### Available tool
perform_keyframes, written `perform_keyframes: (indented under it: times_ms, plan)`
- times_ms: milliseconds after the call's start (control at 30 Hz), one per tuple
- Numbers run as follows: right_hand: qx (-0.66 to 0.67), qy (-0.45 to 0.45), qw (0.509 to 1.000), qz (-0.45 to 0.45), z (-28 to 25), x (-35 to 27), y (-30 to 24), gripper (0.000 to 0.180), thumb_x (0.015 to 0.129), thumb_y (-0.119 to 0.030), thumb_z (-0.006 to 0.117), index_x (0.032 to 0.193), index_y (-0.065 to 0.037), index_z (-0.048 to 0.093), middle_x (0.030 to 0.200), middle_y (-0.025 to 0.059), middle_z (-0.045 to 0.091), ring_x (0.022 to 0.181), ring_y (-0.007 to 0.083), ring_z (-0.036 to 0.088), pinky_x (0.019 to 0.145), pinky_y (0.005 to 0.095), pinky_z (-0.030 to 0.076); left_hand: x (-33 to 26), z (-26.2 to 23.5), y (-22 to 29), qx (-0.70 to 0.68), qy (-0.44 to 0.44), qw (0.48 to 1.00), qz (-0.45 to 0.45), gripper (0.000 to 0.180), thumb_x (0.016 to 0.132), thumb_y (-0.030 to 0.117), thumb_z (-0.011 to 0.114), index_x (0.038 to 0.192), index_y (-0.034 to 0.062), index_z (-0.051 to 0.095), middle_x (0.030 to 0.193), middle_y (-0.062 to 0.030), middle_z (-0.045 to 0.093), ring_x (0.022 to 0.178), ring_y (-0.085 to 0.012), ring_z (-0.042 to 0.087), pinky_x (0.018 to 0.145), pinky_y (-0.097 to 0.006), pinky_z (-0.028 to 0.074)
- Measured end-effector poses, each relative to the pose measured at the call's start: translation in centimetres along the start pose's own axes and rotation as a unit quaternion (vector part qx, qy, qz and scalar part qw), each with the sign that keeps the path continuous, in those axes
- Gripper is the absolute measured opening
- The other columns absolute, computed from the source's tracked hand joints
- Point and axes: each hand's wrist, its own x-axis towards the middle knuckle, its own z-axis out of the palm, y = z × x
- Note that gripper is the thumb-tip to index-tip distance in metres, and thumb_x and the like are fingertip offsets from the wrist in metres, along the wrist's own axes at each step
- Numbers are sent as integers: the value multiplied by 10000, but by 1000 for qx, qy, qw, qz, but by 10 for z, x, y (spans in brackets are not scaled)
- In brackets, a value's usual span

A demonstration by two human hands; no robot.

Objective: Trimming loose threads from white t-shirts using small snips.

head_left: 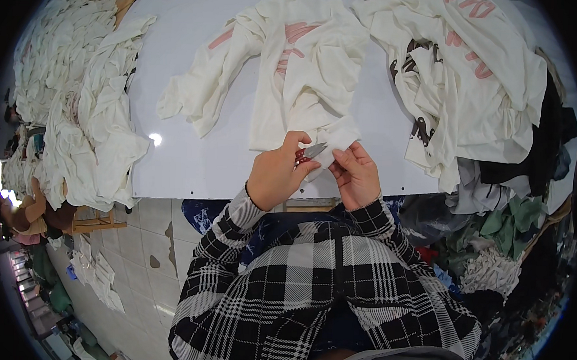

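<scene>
A white long-sleeved garment with pink print lies spread on the white table in front of me. My left hand is closed round small thread snips with a red handle, their grey blades pointing right, close against the cloth. On the other side of the blades, my right hand pinches an end of this garment near the table's front edge. Whether a thread lies between the blades is too small to tell.
More white garments with pink and dark print are heaped on the right. A large pile of white garments fills the left side. Dark and green cloth lies at lower right. A wooden stool stands on the tiled floor at left.
</scene>
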Motion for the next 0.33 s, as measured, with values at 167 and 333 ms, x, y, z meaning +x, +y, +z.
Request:
perform_keyframes:
  times_ms: [167,333]
  plan:
    - [-4,-12,1000,-1,-7,2,4,194,828,-13,590,1000,-54,510,874,25,604,794,93,583,702,214,475,4,1,1,-21,-14,1000,2,385,800,267,646,1062,84,432,749,-130,641,689,-286,639,583,-348,484]
    - [13,-1,1000,8,-7,0,-5,317,852,-40,557,1159,-32,479,1021,65,601,904,152,604,819,257,493,3,-2,0,-81,18,996,-20,403,808,255,642,1107,84,433,759,-147,636,711,-266,647,604,-349,487]
